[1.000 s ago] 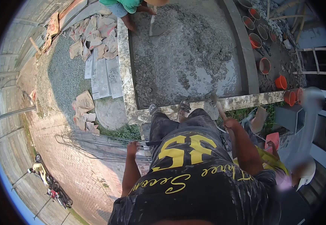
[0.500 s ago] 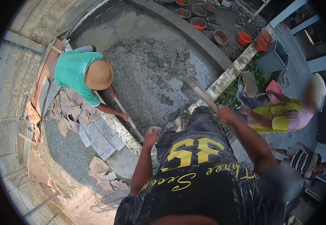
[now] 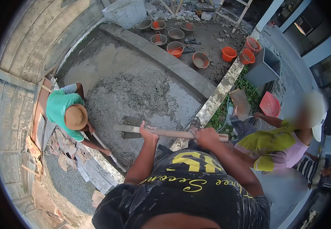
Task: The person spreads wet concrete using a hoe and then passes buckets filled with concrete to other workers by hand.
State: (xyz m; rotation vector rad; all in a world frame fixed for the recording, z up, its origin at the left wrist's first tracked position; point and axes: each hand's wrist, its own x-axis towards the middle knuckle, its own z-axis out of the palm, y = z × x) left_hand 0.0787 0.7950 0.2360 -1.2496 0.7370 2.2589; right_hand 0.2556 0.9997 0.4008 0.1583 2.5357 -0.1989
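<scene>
A long wooden-handled hoe (image 3: 175, 134) lies across in front of my body, its handle nearly level. My right hand (image 3: 207, 138) is closed around the handle close to its right end. Farther left, my left hand (image 3: 149, 132) grips the same handle near the head, thumb up. The hoe's grey blade (image 3: 131, 134) shows only in part and blends into the wet concrete mix (image 3: 131, 91) in the trough below. Whether the blade touches the mix I cannot tell.
A person in a green shirt (image 3: 60, 107) works a long-handled tool (image 3: 106, 149) at the left wall. At right is a person in a yellow-green shirt (image 3: 260, 143). Several buckets (image 3: 175, 49) stand beyond the concrete ledge (image 3: 165, 61); a low wall (image 3: 222, 87) runs at right.
My left hand, off the handle before, has come onto it. The hoe has swung from slanting away to nearly level, head to the left. The camera view has shifted.
</scene>
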